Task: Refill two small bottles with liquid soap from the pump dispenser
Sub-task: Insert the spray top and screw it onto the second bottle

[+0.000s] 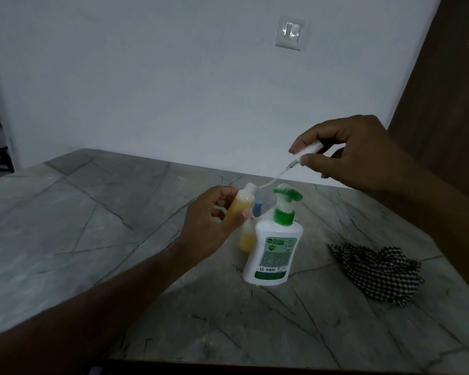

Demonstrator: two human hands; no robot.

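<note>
Over the grey marble counter [98, 212], the left hand [209, 228] grips a tilted small bottle [240, 205] of yellow soap; the right hand [355, 152] pinches its spray cap [307, 151], whose dip tube [268, 182] could miss the neck and drip.

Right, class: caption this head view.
Left hand holds small bottle; right hand lifts its spray cap beside pump dispenser.

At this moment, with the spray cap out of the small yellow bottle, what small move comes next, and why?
Probably guide the spray cap down so its dip tube slides into the small bottle. The right hand pinches the cap above, the tube tip sits at the open neck, and the left hand holds the bottle, already nearly full of yellow soap.
</note>
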